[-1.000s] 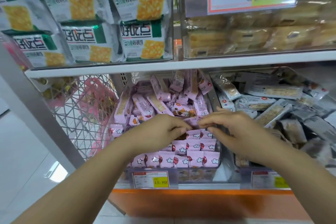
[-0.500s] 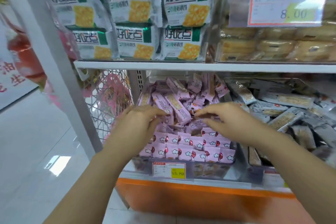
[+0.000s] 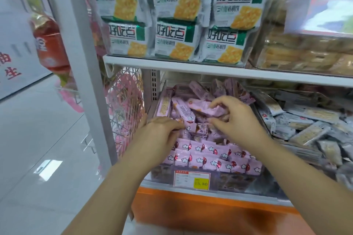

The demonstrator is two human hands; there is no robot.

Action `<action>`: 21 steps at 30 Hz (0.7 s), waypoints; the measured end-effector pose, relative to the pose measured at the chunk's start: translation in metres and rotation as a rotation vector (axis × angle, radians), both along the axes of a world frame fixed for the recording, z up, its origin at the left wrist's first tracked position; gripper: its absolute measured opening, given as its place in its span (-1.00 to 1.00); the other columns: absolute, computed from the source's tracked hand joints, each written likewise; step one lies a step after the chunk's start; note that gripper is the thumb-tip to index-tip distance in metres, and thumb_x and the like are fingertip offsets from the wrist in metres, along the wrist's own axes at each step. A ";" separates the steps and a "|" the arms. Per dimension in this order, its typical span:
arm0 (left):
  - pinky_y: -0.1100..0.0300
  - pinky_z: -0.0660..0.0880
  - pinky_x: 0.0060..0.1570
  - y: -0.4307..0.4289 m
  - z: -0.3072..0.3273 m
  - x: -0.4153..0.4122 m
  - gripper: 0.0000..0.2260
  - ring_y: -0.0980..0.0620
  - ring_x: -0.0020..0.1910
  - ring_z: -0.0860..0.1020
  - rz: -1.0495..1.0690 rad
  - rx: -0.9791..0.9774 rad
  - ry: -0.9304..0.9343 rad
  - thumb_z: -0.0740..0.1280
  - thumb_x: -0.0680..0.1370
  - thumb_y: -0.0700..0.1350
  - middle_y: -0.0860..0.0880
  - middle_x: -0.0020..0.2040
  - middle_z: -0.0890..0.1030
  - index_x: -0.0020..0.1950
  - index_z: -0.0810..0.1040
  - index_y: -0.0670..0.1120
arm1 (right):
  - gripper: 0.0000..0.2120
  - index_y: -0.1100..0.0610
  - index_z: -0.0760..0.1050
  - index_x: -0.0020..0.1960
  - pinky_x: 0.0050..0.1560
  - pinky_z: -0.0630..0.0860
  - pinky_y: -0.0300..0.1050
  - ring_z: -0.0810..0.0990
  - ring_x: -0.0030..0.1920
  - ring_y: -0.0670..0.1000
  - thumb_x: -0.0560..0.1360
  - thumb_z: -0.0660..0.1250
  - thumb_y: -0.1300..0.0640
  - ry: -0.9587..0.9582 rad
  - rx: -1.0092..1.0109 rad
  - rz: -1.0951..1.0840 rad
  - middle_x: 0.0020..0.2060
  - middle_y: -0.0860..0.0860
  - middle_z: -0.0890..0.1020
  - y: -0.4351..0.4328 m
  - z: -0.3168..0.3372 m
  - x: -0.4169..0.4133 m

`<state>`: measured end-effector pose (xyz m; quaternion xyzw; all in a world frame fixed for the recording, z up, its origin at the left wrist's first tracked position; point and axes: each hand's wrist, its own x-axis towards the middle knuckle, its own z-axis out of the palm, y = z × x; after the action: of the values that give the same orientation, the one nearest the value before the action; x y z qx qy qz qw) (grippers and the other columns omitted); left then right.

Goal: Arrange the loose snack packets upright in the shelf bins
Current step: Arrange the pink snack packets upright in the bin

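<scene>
The right hand (image 3: 235,118) pinches a pink packet (image 3: 206,108) between thumb and fingers, above the loose packets (image 3: 183,110) heaped at the back of the clear bin (image 3: 235,180). At its 9 o'clock the left hand (image 3: 160,131) curls its fingers onto the heap; whether it holds one is unclear. At 6 o'clock stand upright rows (image 3: 210,158), behind a price tag (image 3: 192,179). Grey packets (image 3: 305,126) lie at 3 o'clock, cracker bags (image 3: 175,15) at 12.

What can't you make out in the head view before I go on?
Head view only:
- Left hand: fingertips buried among loose pink packets, grip hidden.
- Pinched packet in right hand: print blurred.
- Upper price tag: motion blur, unreadable.
- Grey packets: bin cut off by right edge.
- Back of pink bin: shaded by the shelf above.
</scene>
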<state>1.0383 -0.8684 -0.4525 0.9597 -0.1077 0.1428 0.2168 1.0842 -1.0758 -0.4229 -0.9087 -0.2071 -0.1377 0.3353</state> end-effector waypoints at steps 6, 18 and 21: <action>0.02 -0.06 0.47 -0.007 0.001 -0.001 -0.78 0.15 0.28 0.42 -0.023 -0.010 -0.090 0.29 0.59 -0.04 0.18 0.20 0.54 0.22 0.55 0.14 | -0.74 -0.12 0.44 -0.05 -0.37 0.44 -0.36 0.50 -0.39 -0.21 0.44 0.44 0.17 0.021 0.278 -0.088 -0.26 -0.06 0.57 -0.019 0.011 -0.015; 0.47 0.47 -0.15 -0.044 0.020 -0.010 -0.57 0.43 -0.06 0.51 -0.156 -0.572 0.100 0.34 0.55 -0.03 0.33 0.06 0.46 0.38 0.32 0.20 | -0.79 0.09 0.42 -0.10 -0.07 0.61 -0.16 0.68 -0.15 -0.01 0.41 0.40 0.32 0.291 0.666 0.073 -0.20 0.01 0.69 -0.050 0.031 -0.026; 0.21 0.56 0.03 -0.045 0.026 -0.005 -0.54 0.26 0.03 0.57 -0.119 -0.827 0.164 0.34 0.44 0.15 0.15 0.18 0.51 0.33 0.33 0.25 | -0.79 0.13 0.39 -0.13 -0.09 0.63 -0.08 0.66 -0.15 0.09 0.33 0.40 0.23 0.399 0.808 0.148 -0.25 0.02 0.68 -0.049 0.024 -0.029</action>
<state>1.0332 -0.9131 -0.4268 0.7923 -0.0792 0.0842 0.5991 1.0555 -1.1252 -0.3986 -0.6966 -0.1324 -0.0052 0.7051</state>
